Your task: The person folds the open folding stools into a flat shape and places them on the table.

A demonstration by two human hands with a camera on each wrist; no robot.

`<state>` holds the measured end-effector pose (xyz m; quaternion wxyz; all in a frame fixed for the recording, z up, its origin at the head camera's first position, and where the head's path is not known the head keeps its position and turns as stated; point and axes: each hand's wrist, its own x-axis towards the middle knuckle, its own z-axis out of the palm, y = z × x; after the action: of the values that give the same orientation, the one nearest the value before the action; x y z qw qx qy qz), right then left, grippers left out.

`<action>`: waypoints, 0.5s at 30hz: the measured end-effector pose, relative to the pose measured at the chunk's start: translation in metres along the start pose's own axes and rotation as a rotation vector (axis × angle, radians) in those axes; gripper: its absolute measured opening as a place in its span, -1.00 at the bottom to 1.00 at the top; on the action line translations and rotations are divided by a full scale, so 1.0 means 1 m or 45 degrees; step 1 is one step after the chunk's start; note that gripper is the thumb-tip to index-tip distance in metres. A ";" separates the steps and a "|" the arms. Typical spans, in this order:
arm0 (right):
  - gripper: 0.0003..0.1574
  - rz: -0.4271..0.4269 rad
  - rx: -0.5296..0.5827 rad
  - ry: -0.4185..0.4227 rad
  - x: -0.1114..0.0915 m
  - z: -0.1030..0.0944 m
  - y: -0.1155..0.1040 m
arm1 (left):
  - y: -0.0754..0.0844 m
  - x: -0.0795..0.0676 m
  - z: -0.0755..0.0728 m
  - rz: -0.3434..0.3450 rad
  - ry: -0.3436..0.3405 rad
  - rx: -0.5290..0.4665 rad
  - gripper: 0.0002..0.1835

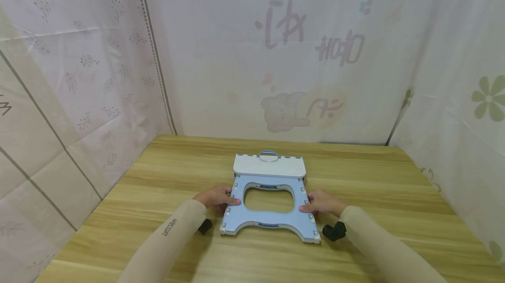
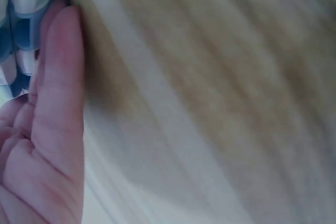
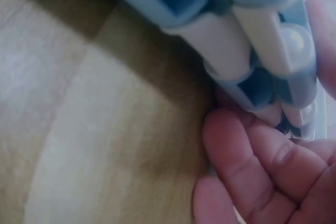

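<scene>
A folded plastic step stool (image 1: 272, 218), light blue with white hinge parts and a white top panel, is in the middle of the head view. A small loop handle (image 1: 269, 156) sticks up at its far end. My left hand (image 1: 218, 197) grips its left edge, thumb on the blue face and fingers underneath. On the opposite edge my right hand (image 1: 324, 203) holds it the same way. The left wrist view catches the hinged side edge (image 2: 26, 30) beside my fingers. In the right wrist view, my curled fingers (image 3: 228, 140) lie under the blue and white hinges (image 3: 252, 51).
The stool is over a wooden table (image 1: 158, 173). Patterned curtains (image 1: 221, 55) hang behind the table and on both sides. A black wrist device (image 1: 334, 231) shows beside the right sleeve, another (image 1: 204, 226) beside the left.
</scene>
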<state>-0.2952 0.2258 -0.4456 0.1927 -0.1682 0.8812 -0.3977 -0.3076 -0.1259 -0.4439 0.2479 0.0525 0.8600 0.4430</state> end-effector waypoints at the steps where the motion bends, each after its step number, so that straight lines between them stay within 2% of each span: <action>1: -0.69 -0.004 -0.016 0.005 0.000 0.000 0.001 | 0.001 0.000 0.000 -0.012 0.002 0.009 -0.79; 5: -0.67 -0.022 -0.092 0.019 -0.001 0.001 0.001 | 0.003 0.000 0.003 -0.031 0.001 0.011 -0.77; 11: -0.65 -0.057 -0.188 0.019 -0.002 -0.001 -0.002 | 0.002 0.001 0.005 -0.006 0.003 0.007 -0.74; 15: -0.65 -0.111 -0.202 -0.004 -0.002 -0.004 0.000 | 0.005 0.002 0.004 0.040 0.017 0.127 -0.69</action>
<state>-0.2954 0.2293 -0.4429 0.1628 -0.2219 0.9014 -0.3343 -0.3082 -0.1190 -0.4431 0.2321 0.0752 0.8817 0.4038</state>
